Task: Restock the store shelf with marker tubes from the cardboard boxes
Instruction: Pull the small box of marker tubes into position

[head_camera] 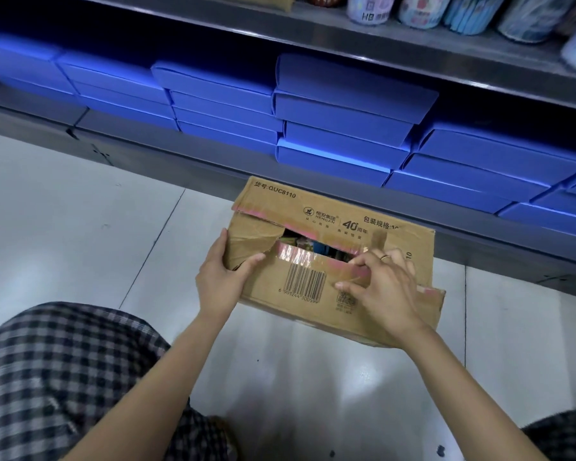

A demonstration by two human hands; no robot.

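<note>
Two hands work on one cardboard box (333, 261) that sits on the pale tiled floor (80, 227), just in front of the bottom shelf. Going left to right: the left hand (222, 274) grips the box's left end, thumb on the top face near the torn left flap (250, 242) and fingers wrapped down the side, so it is closed on the cardboard and, I judge, steadying it. Next comes the ragged slot (313, 246) torn along the taped centre seam; colourful packaging shows inside, too dim to say whether it is marker tubes. The right hand (383, 287), with a ring (385, 257) on one finger, lies on the near flap just right of the slot, fingers curled at the flap's inner edge beside pink-stained tape (300, 254); it seems to be pinching tape or cardboard, though I cannot tell which.

The box's long axis runs left to right, roughly parallel to the shelf, and the seam follows it. The right hand is nearer the opening, so widening the tear should fall to it. Behind, stacked blue flat boxes (343, 128) fill the bottom shelf.
</note>
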